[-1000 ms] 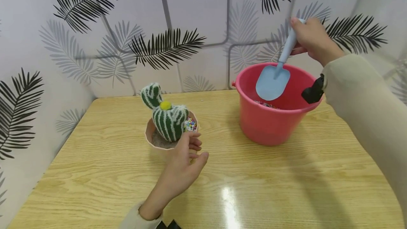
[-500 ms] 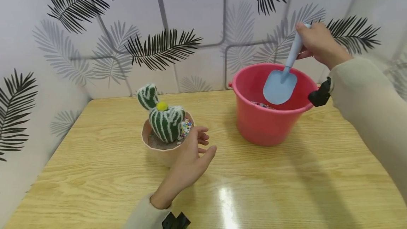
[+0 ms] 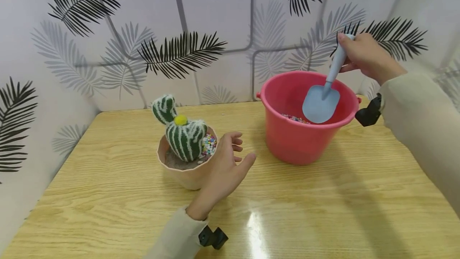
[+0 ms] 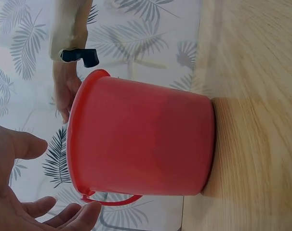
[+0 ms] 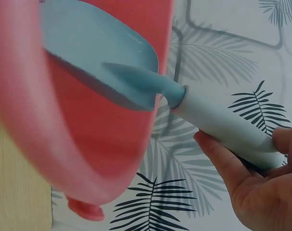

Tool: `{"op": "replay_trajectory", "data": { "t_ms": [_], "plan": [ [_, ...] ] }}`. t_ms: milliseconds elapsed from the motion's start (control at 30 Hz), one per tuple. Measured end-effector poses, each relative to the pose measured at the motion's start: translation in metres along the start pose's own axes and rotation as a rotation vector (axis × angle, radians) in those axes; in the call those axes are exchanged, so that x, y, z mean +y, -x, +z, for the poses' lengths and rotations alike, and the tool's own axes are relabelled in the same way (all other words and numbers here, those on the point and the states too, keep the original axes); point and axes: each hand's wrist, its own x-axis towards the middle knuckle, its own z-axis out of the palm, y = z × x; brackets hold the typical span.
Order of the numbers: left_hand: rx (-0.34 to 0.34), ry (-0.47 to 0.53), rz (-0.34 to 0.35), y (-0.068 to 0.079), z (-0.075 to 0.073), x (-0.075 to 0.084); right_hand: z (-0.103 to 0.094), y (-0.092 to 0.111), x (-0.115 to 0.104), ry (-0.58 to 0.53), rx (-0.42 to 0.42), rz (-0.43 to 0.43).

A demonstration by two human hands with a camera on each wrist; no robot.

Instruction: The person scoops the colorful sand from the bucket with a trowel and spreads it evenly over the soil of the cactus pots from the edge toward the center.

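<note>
My right hand (image 3: 370, 57) grips a light-blue hand trowel (image 3: 321, 103) by its handle. The trowel's blade hangs inside the rim of a red bucket (image 3: 298, 143); small coloured beads (image 3: 295, 118) lie at the bottom. In the right wrist view, fingers and thumb of the right hand (image 5: 266, 192) close round the handle's end. My left hand (image 3: 226, 169) is held open just right of a beige flowerpot (image 3: 179, 175), overlapping its edge; whether it touches is unclear. A striped knitted cactus (image 3: 184, 141) stands in the pot, with coloured beads (image 3: 209, 145) on the grey fill beside it.
A wooden table (image 3: 108, 195) carries pot and bucket. Behind it rises a wall (image 3: 223, 15) with leaf-patterned covering. The red bucket handle (image 4: 119, 201) hangs at the bucket's side in the left wrist view.
My right hand has come down and to the right, bringing the trowel blade lower in the bucket. My left hand has shifted right from the pot, and the view has turned slightly.
</note>
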Motion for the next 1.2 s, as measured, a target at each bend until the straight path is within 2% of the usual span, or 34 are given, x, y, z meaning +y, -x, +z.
{"op": "replay_trajectory", "data": {
  "t_ms": [200,433,767,1033,1200],
  "plan": [
    [0.004,0.008,0.003,-0.012,0.007,0.002,0.002,-0.002,0.010,-0.030,-0.001,0.004],
    [-0.005,0.049,0.029,-0.022,0.015,0.002,0.009,-0.005,0.018,-0.001,-0.016,-0.018],
    [-0.017,0.063,-0.042,-0.031,0.026,0.003,0.015,-0.006,0.028,-0.070,-0.032,-0.063],
    [-0.028,0.103,-0.082,-0.038,0.034,0.004,0.023,-0.005,0.031,-0.035,-0.031,-0.095],
    [-0.019,0.103,-0.066,-0.042,0.039,0.006,0.028,-0.004,0.032,-0.013,-0.042,-0.106]
  ]
}}
